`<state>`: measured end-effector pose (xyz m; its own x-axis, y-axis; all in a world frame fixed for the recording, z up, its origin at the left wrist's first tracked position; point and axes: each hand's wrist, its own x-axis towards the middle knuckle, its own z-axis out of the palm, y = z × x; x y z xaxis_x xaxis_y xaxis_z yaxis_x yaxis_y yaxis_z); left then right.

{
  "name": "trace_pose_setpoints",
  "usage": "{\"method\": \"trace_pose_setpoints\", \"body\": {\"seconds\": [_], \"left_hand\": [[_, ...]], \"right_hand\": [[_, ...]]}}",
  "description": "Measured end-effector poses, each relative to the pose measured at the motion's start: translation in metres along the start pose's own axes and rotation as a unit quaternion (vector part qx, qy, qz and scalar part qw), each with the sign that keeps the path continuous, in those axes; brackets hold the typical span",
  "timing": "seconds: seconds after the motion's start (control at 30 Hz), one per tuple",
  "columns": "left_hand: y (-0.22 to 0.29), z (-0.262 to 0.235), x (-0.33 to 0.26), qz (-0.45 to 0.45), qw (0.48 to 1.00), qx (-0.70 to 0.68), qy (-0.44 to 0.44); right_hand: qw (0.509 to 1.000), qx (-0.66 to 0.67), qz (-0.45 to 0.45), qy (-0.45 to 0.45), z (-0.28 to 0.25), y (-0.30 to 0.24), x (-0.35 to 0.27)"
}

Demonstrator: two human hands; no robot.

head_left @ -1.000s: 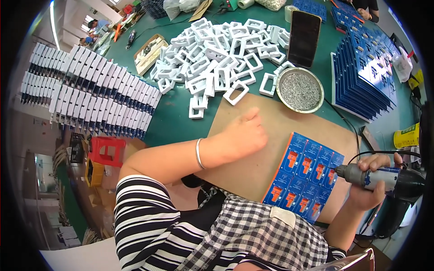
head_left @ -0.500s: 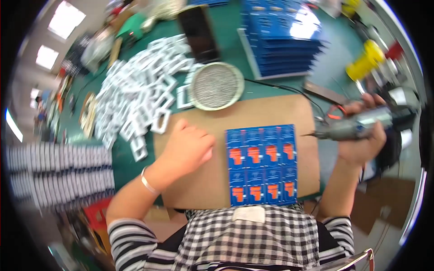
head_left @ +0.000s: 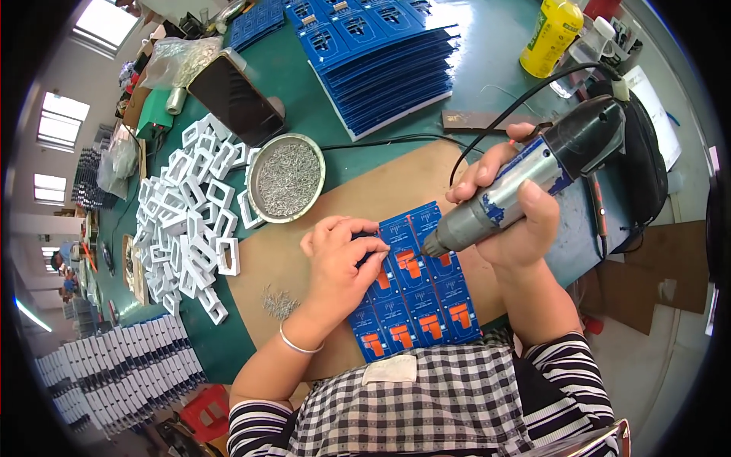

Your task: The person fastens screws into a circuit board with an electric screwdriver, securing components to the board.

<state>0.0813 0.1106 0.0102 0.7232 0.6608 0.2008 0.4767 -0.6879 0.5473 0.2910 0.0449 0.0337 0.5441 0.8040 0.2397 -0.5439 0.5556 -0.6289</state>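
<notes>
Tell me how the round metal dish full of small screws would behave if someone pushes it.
The round metal dish looks shallow and flat-bottomed, so it would probably slide rather than tip. Heaped with small screws, it is likely heavy for its size. A sharp shove might spill some; a few loose screws already lie on the brown board.

I wear a top with black and white stripes, its sleeves [head_left: 263,426] pushed up past my elbows, and over it a black-and-white checked apron [head_left: 426,404] with a small pale patch [head_left: 390,369] stitched on. A thin silver bangle [head_left: 295,343] circles my left wrist.
</notes>
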Motion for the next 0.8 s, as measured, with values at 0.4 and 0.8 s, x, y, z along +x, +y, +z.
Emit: {"method": "trace_pose_setpoints", "body": {"seconds": [0.4, 0.8], "left_hand": [[0.012, 0.002, 0.003, 0.104, 0.982, 0.15, 0.053], [0.003, 0.005, 0.0, 0.058, 0.997, 0.047, 0.037]], "right_hand": [[0.998, -0.021, -0.009, -0.066, 0.006, 0.003, -0.003], [0.99, -0.088, -0.021, -0.108, 0.021, 0.003, -0.002]]}}
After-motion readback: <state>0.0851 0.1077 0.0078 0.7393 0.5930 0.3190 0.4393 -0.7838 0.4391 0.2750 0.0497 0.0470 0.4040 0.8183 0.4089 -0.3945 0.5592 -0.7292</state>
